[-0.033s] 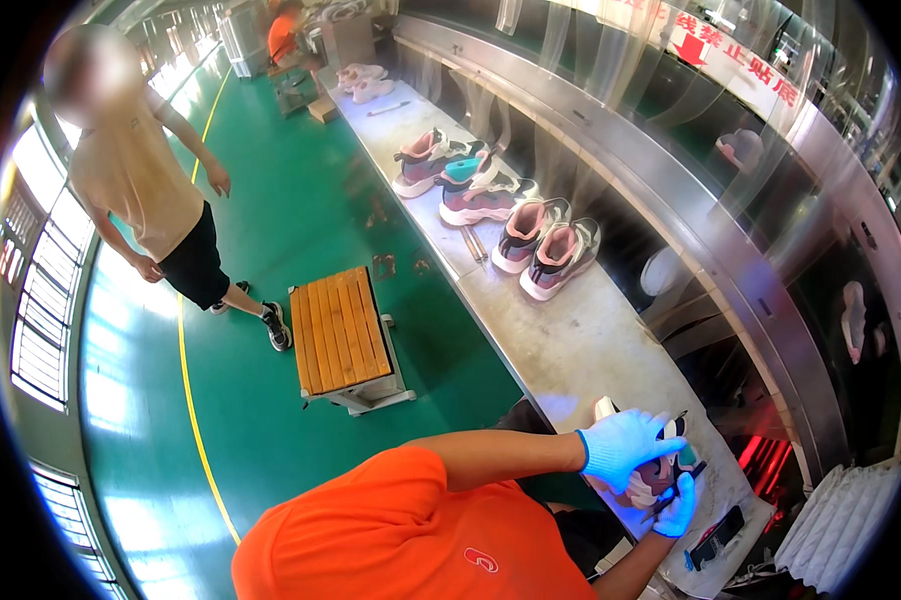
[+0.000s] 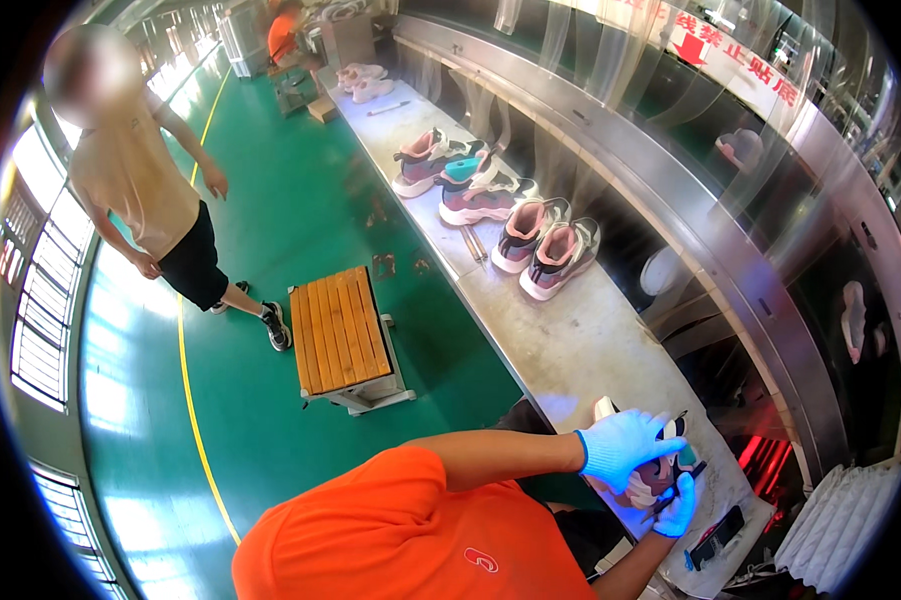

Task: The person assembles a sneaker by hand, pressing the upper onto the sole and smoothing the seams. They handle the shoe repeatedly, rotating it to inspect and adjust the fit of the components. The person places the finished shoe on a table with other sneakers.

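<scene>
At the near end of the bench a sneaker [image 2: 647, 482] in mauve, white and teal lies under bluish light, partly covered by my hands. My left hand [image 2: 620, 446], in a pale knitted glove that looks blue, is laid across the shoe's upper and grips it, fingers reaching toward the teal part. From the near right side, my gloved right hand [image 2: 677, 508] closes on the shoe's edge; its fingertips are partly hidden. A small dark piece [image 2: 698, 468] shows beside the teal part, its kind unclear. Close to my right hand lies a dark phone-like slab [image 2: 715, 537].
Farther along the metal bench [image 2: 595, 345] stand several sneakers [image 2: 558, 262], a teal object [image 2: 461, 170] and thin sticks [image 2: 473, 244]. A metal machine frame [image 2: 670, 220] with clear strip curtains borders the right. A slatted stool [image 2: 340, 335] and a walking person [image 2: 155, 190] are to the left.
The person at the left has shifted very slightly. My hands and the sneaker stay as they were.
</scene>
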Action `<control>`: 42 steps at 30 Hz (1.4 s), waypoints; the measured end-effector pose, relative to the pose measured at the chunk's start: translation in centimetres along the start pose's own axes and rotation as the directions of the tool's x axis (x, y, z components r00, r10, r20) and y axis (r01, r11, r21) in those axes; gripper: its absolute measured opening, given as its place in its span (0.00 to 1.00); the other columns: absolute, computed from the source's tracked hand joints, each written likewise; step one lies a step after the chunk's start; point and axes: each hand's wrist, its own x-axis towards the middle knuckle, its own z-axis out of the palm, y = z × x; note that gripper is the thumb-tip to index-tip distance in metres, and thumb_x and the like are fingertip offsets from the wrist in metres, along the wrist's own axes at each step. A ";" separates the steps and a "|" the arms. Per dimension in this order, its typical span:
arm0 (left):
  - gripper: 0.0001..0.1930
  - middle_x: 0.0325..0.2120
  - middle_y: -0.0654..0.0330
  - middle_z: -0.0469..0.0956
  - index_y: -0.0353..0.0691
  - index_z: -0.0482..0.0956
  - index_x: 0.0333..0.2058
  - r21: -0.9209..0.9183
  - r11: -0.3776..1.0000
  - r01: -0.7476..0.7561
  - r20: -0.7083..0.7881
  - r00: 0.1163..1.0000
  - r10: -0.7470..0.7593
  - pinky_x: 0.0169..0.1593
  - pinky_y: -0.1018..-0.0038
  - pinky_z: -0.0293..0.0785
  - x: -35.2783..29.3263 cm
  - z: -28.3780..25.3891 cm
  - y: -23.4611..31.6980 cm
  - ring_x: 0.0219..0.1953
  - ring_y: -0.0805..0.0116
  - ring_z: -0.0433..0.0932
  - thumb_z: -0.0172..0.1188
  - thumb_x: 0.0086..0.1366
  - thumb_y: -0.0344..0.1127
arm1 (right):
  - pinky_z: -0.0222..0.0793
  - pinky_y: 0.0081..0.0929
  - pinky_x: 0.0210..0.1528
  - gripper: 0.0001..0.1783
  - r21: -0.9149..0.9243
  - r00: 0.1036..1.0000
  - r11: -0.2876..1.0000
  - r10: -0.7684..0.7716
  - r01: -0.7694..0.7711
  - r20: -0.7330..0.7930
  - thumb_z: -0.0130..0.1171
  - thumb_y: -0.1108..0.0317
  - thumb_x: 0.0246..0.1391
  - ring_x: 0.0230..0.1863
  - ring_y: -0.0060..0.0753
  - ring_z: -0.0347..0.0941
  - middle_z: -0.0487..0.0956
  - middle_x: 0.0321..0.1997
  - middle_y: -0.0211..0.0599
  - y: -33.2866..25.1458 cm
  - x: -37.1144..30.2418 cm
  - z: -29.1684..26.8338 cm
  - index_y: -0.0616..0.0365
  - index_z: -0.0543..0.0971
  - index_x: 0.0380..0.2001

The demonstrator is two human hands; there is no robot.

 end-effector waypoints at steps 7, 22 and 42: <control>0.57 0.56 0.40 0.77 0.49 0.69 0.72 -0.070 0.997 -0.027 -0.009 1.000 0.027 0.57 0.49 0.80 0.0 -0.4 0.2 0.56 0.37 0.82 0.85 0.41 0.46 | 0.75 0.48 0.73 0.33 -0.012 0.997 0.999 0.052 -0.051 0.054 0.65 0.57 0.70 0.67 0.47 0.81 0.83 0.70 0.46 -0.1 0.4 -3.0 0.61 0.77 0.72; 0.54 0.63 0.42 0.81 0.31 0.73 0.72 0.084 0.581 0.809 -0.631 0.495 -0.597 0.66 0.61 0.80 -13.2 -36.3 -27.3 0.63 0.48 0.84 0.85 0.50 0.53 | 0.68 0.48 0.79 0.39 0.025 0.988 1.000 -0.008 0.004 0.152 0.63 0.57 0.71 0.74 0.49 0.76 0.77 0.77 0.48 -0.1 0.3 -1.5 0.63 0.69 0.79; 0.18 0.34 0.63 0.88 0.35 0.86 0.43 -0.670 0.706 0.230 -0.679 0.195 -0.708 0.40 0.74 0.80 -20.6 -35.5 -19.9 0.31 0.74 0.84 0.82 0.56 0.27 | 0.63 0.18 0.36 0.31 -0.115 0.986 0.985 -0.141 0.130 -0.092 0.64 0.69 0.69 0.34 0.17 0.71 0.83 0.48 0.27 0.5 1.1 -0.2 0.61 0.75 0.73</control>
